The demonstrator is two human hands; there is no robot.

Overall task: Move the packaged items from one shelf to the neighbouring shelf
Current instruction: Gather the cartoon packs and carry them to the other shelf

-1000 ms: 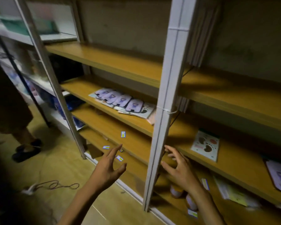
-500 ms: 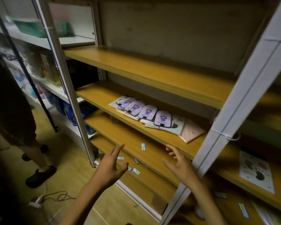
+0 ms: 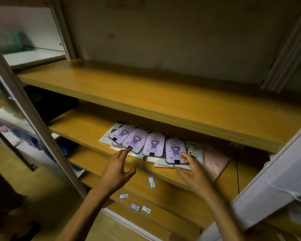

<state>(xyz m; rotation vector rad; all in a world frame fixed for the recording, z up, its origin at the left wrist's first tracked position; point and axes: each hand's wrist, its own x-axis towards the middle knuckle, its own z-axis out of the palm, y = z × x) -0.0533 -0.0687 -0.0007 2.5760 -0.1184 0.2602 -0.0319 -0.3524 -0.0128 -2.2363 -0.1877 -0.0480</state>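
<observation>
Several packaged phone cases with a purple cartoon figure (image 3: 154,144) lie fanned in a row on the middle wooden shelf (image 3: 80,126). A paw-print package (image 3: 195,151) and a pink package (image 3: 215,162) lie at the row's right end. My left hand (image 3: 117,168) reaches up with spread fingers, its fingertips at the lower edge of the second case. My right hand (image 3: 194,171) has its fingers on the bottom of the rightmost purple case (image 3: 175,150), thumb under the shelf's front edge. Neither hand visibly holds a package.
A bare wooden shelf (image 3: 146,91) runs above. White metal uprights stand at left (image 3: 33,122) and right (image 3: 274,185). Small blue-and-yellow labels (image 3: 151,182) sit on the lower shelf edges. Another person's dark shoe (image 3: 27,230) is on the floor at lower left.
The view has swung left and closer to the middle shelf. Both hands rose from below the shelves to the row of cases, and their fingertips now reach the packages.
</observation>
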